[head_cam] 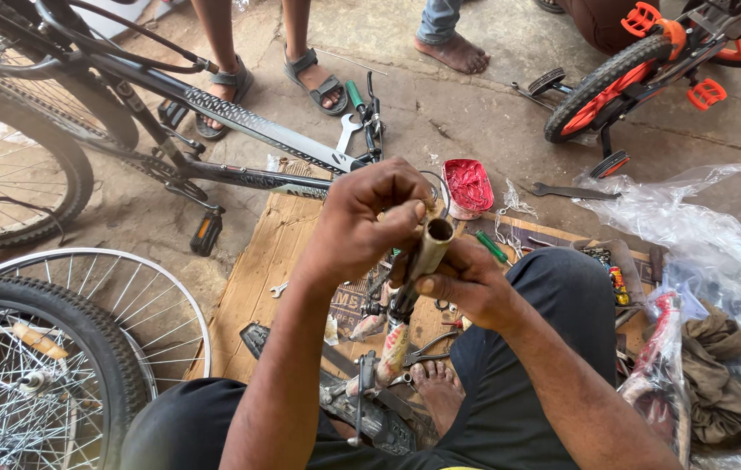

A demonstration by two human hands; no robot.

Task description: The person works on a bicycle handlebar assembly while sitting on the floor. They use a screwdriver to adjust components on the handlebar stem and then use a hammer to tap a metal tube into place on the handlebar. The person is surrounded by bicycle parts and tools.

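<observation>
Bicycle frame (pixel 240 122), black with grey panels, lies on the concrete floor (pixel 475 113) at the far left, beside loose spoked wheels (pixel 57 348) at the near left. Flattened cardboard (pixel 257 287) under the work keeps small parts off the dirt. A red grease tin (pixel 468 185) stands open just beyond the hands, within easy reach. The right hand (pixel 466 283) grips a metal tube (pixel 427 257) around its middle, open end tilted up toward the eyes. The left hand (pixel 370 218) pinches its fingertips closed at the tube's mouth; what they hold is hidden.
</observation>
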